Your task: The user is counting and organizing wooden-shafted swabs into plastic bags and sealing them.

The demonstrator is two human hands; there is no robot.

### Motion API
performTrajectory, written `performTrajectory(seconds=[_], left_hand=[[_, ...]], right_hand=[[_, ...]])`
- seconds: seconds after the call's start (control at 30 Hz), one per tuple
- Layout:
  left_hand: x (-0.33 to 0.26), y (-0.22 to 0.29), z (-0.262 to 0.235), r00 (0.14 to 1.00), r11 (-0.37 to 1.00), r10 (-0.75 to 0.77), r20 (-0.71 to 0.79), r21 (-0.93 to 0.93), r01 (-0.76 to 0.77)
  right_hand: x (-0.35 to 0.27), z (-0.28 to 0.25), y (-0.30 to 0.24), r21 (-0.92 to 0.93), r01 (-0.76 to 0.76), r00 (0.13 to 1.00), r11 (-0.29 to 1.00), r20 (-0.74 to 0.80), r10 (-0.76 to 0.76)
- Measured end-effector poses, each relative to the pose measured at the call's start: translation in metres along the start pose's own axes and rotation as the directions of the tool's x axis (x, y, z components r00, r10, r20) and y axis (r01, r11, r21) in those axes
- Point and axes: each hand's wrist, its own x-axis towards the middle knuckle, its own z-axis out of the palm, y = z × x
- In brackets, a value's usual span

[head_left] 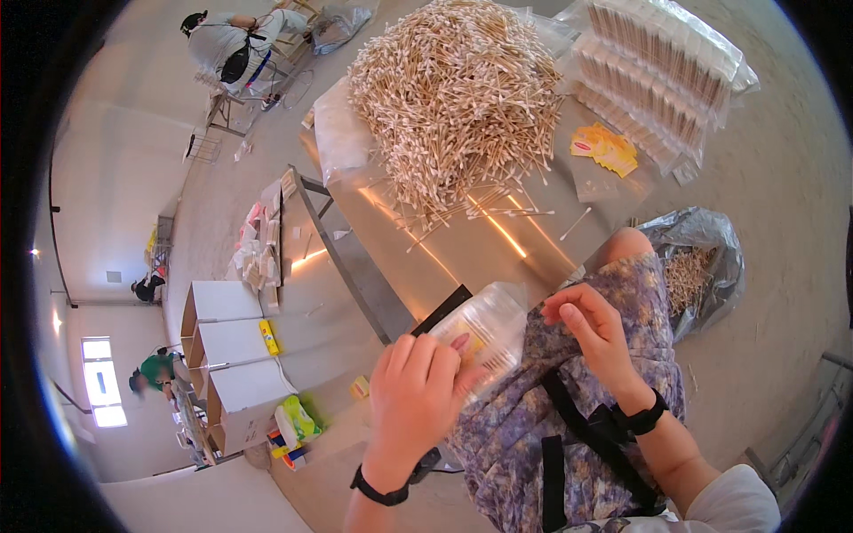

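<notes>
My left hand is closed round a clear plastic bag of cotton swabs, which has a yellow and red label inside and is slightly blurred. The bag hangs over my lap at the near edge of the metal table. To its right, my right hand is raised with fingers bent and the thumb apart. Nothing shows in it, and it does not touch the bag. On the table beyond lies a large heap of loose wooden cotton swabs. Yellow label cards lie right of the heap.
Rows of filled swab bags lie at the far right. A grey plastic sack with swabs in it stands beside my right knee. White cardboard boxes stand on the left. Other people work farther off.
</notes>
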Motion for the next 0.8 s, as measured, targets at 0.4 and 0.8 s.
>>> performTrajectory(seconds=[0.4, 0.8], left_hand=[[-0.048, -0.06, 0.044, 0.673, 0.18, -0.738, 0.033, -0.953, 0.244], [-0.06, -0.074, 0.145, 0.58, 0.527, -0.798, -0.164, -0.656, 0.54]], right_hand=[[0.0, -0.018, 0.018, -0.279, -0.045, 0.998, 0.959, -0.063, 0.028], [0.041, -0.013, 0.015, -0.65, 0.142, 0.984, 0.746, 0.012, -0.177]])
